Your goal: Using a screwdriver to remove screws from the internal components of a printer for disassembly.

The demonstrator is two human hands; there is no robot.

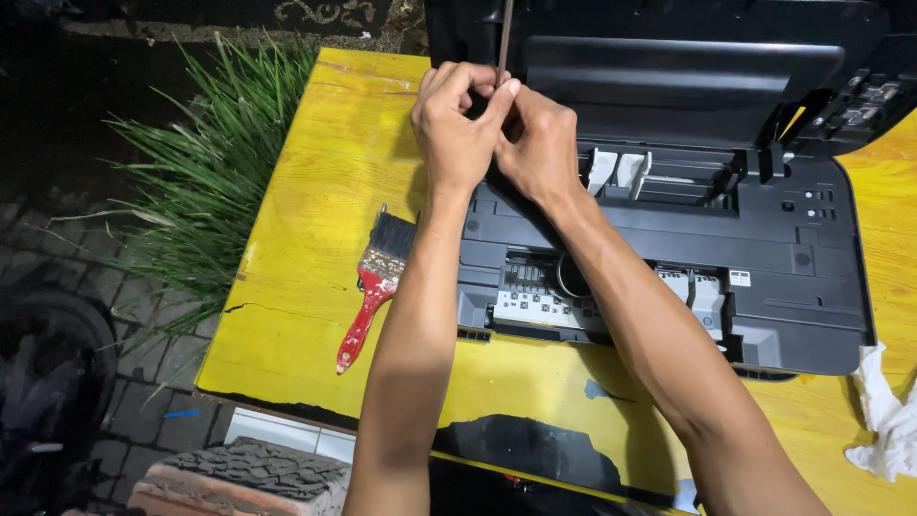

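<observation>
Left hand [457,129] and right hand [537,143] grip rod [504,38] over printer [802,287].

I see a worn yellow wooden table [315,191], grass clump [205,182], dark paved ground [143,401], night lighting.

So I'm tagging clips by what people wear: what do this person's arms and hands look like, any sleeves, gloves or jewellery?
Both forearms are bare for their whole visible length; no sleeve shows in the picture. The left hand and the right hand wear no gloves. No watch or wristband shows on either wrist, and no ring on the visible fingers. The fingernails are short.
</observation>
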